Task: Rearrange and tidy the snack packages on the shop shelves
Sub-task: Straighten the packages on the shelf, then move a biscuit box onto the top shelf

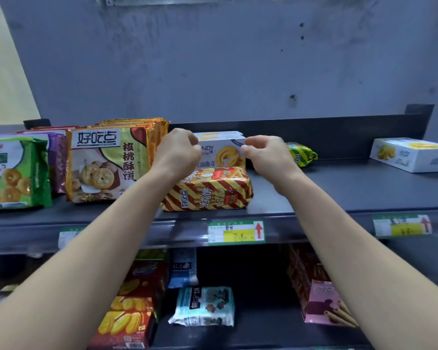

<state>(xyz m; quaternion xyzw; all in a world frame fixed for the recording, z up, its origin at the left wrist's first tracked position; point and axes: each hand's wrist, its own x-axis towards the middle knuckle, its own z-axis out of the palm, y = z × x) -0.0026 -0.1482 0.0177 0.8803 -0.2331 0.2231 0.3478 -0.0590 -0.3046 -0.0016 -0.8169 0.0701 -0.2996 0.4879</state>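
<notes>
**Top shelf, left to right: stock and hands**

1. Green biscuit bag [13, 173], upright, face out at the front edge. A purple pack [57, 160] stands just behind it.
2. Walnut biscuit packs [104, 162], a row standing one behind another, faces forward. This section reads as tidied.
3. Your left hand [178, 152], fingers curled round the left end of the white biscuit box [220, 150], just beside the walnut row.
4. White biscuit box, upright with its picture side towards you, held at both ends. The two-ended hold likely lets you square it to the shelf front. Whether its base touches the top shelf [352, 188] cannot be told, because item 5 hides it.
5. Red-and-yellow striped pack [208, 190], lying flat at the front edge, directly in front of the box and below your wrists.
6. Your right hand [266, 155], thumb and fingers closed narrowly on the box's upper right corner.
7. Green-and-yellow striped pack [301, 154], lying askew near the back wall, just beyond your right hand. Probably awaiting sorting.
8. Second white box [412, 154], lying flat and angled, well apart at the far right. It looks like a match for the held box, so it likely belongs beside it.
</notes>
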